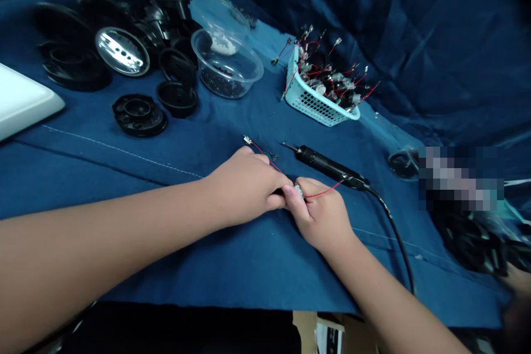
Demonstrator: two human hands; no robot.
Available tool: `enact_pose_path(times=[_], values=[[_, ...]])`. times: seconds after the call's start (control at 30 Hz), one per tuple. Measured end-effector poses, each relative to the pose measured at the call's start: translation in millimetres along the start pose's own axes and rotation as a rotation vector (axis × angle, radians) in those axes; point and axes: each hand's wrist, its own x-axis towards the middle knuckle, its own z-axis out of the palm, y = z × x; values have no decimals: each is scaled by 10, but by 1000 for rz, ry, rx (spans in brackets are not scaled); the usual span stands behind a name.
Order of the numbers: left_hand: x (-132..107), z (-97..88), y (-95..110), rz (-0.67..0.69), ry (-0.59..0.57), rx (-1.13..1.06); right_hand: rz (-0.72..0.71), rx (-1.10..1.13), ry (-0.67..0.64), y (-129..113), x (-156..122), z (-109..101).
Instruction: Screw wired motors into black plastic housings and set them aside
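Hands at work over a cloth-covered worktop [232,265], seen from above. Both the left hand [244,185] and the right hand [323,213] have their fingers closed on a small pale part [299,192], located where the two hands meet, near the front edge of the blue cloth. The right thumb lies along the part; the left fingers pinch at its other side and hide much of it. From the grip, one red wire [274,166] runs past the left knuckles to a small whitish end piece [248,139]. A second red wire [321,193] crosses above the right hand and ends before the black pen-shaped tool [332,166]; contact between them cannot be determined. The tool lies just beyond the right hand, metal tip pointing left, cable [392,221] curving toward the front edge. Farther back stands a light-blue basket [309,102] filled with wired parts. To its left, a clear plastic bowl [259,73] contains small dark pieces. Round black parts [139,116] and a shiny disc [122,52] lie beyond the left hand; a white object [25,99] enters at the left edge. At far right, blurred, another person's hand [518,279] appears beside dark parts [468,240].
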Motion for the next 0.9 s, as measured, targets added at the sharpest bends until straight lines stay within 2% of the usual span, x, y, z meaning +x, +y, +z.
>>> enact_pose_path(times=[0.07, 0.17, 0.27, 0.37, 0.9], values=[[9, -22, -2, -10, -8, 34, 26, 86, -26, 30, 24, -9], [0, -55, 4, -13, -15, 55, 128, 322, 35, 97, 37, -17], [-14, -67, 6, -5, 18, -15, 271, 527, 128, 176, 19, -4], [-17, -60, 2, -6, 54, -70, 347, 632, 118, 225, 0, 10], [-22, -69, 19, 16, 62, -83, 329, 670, 96, 176, 0, -22]])
